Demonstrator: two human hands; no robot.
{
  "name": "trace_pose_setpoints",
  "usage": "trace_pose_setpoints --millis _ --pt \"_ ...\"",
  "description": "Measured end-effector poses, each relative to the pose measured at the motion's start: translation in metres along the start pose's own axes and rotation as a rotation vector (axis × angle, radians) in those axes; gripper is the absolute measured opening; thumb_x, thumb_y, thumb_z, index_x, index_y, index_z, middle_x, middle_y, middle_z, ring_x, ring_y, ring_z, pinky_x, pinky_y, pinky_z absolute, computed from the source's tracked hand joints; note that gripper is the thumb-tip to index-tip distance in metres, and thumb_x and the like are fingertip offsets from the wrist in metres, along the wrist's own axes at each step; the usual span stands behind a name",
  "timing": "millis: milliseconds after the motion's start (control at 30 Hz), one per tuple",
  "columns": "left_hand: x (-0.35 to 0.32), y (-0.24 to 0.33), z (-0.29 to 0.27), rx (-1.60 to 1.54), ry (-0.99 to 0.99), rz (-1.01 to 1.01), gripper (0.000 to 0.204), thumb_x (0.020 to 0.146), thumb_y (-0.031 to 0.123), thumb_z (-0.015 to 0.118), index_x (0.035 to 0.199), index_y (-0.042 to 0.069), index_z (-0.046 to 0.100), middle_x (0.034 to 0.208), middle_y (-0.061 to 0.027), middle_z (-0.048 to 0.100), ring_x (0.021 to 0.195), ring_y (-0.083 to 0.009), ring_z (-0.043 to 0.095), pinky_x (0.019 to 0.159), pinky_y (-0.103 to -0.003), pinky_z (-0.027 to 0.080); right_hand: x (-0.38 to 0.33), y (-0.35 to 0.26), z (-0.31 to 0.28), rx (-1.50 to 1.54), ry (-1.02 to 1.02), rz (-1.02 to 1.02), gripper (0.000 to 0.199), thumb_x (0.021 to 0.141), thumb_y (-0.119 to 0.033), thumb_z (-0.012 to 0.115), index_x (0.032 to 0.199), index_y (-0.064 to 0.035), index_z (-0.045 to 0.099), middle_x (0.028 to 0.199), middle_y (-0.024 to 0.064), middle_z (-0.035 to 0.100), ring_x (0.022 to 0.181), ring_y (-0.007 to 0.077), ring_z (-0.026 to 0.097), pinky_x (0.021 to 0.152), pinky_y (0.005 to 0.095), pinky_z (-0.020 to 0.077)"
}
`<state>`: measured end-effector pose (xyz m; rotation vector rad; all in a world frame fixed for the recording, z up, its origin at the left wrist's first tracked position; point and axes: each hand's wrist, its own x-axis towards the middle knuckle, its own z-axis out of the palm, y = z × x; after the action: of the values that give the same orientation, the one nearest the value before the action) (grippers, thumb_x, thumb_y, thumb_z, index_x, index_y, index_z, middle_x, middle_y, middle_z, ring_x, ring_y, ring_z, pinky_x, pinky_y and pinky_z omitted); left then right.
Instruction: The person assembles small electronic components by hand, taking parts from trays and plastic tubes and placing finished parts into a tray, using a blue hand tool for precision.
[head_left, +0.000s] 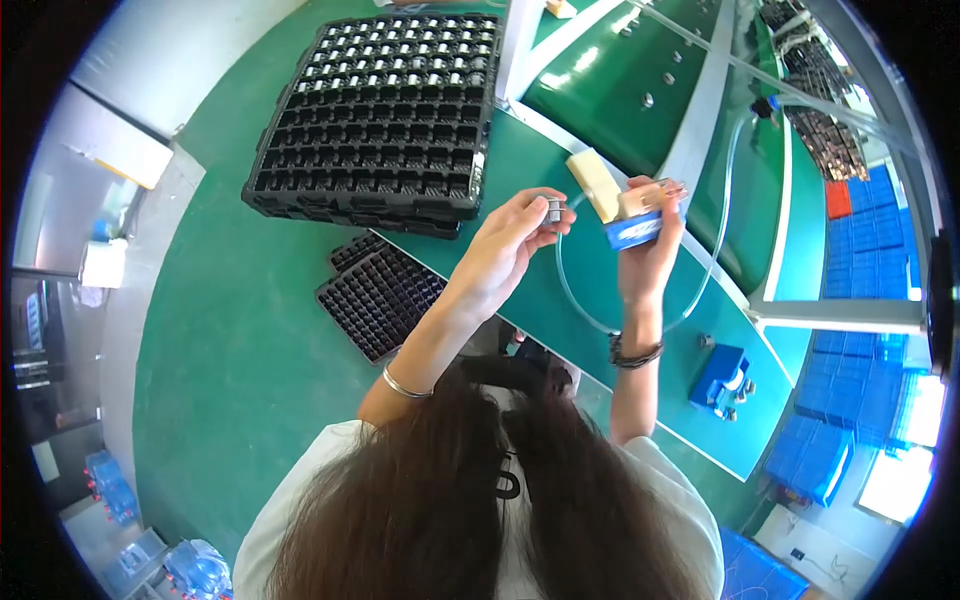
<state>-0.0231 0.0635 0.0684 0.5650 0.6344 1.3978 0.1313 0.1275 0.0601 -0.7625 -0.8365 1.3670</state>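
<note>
My left hand (510, 240) is closed, pinching a small silver metal cylinder (553, 210) between thumb and fingers. To its right, my right hand (650, 245) is wrapped round a small blue-and-white box (635, 231). A cream-coloured block (595, 185) stands out from the box on the side toward my left hand; whether the two are joined I cannot tell. Both hands are raised over the green table (620, 350). Beyond my left hand lies a big black tray (375, 205), with silver cylinders (410, 50) in its far rows.
A clear hose (728, 190) loops around my right hand. Lower black trays (380, 300) lie beside the table. A blue bin (720, 378) with small metal parts around it sits at the right. Past a white frame (690, 100) runs a green conveyor belt (610, 100) bearing several small parts.
</note>
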Motion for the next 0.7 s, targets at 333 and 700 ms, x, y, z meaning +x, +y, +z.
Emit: trace_pose_setpoints --millis 333,700 --pt "-0.036 -0.017 0.024 0.199 -0.098 0.054 0.033 0.090 0.019 0.050 0.114 -0.004 0.051 0.098 -0.0018 0.057 0.092 -0.0061 0.048 0.081 -0.022 0.036 -0.068 -0.006 0.011 -0.101 -0.038 -0.087 0.041 0.089 -0.039 0.041 0.106 -0.0036 0.050 0.099 0.0059 0.053 0.091 0.0128 0.052 0.078 0.0252 0.0424" --pt "-0.048 -0.012 0.022 0.162 -0.173 -0.046 0.041 0.089 0.014 0.050 0.122 -0.009 0.043 0.115 -0.0097 0.054 0.106 -0.0122 0.049 0.094 -0.027 0.034 -0.082 -0.009 0.007 -0.076 -0.085 -0.128 0.037 0.088 -0.034 0.044 0.108 -0.0036 0.048 0.100 0.0060 0.054 0.089 0.0122 0.053 0.077 0.0257 0.0432"
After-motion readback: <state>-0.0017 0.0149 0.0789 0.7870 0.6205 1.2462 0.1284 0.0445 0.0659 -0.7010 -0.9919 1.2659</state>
